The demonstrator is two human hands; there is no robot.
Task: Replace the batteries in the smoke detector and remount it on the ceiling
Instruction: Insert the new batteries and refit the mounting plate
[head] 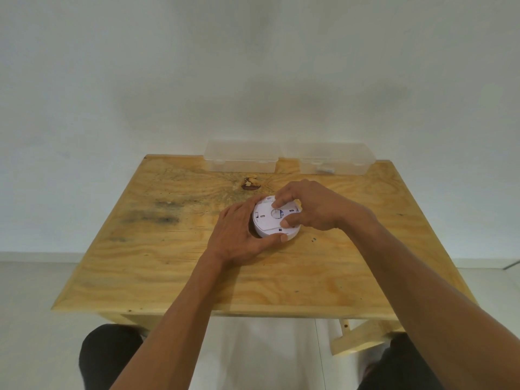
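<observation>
Both your hands are on the smoke detector [271, 220].
Your left hand [239, 235] grips its rim on the counter [168, 263]; your right hand [306, 206] pinches its back.

Right side of the white smoke detector [267, 220] hidden beneath the right hand [308, 205]; left rim covered by the left hand [236, 235]. Blue print at the detector's centre too small to read. Contents of the right clear box [332, 160] reduced to a pale, blurred shape; the left clear box [242, 156] likewise too hazy to judge inside. Both forearms cut off by the lower frame edge. Table [168, 263] legs mostly out of sight under the top. Dark object at the far right edge cropped, unidentifiable.
</observation>
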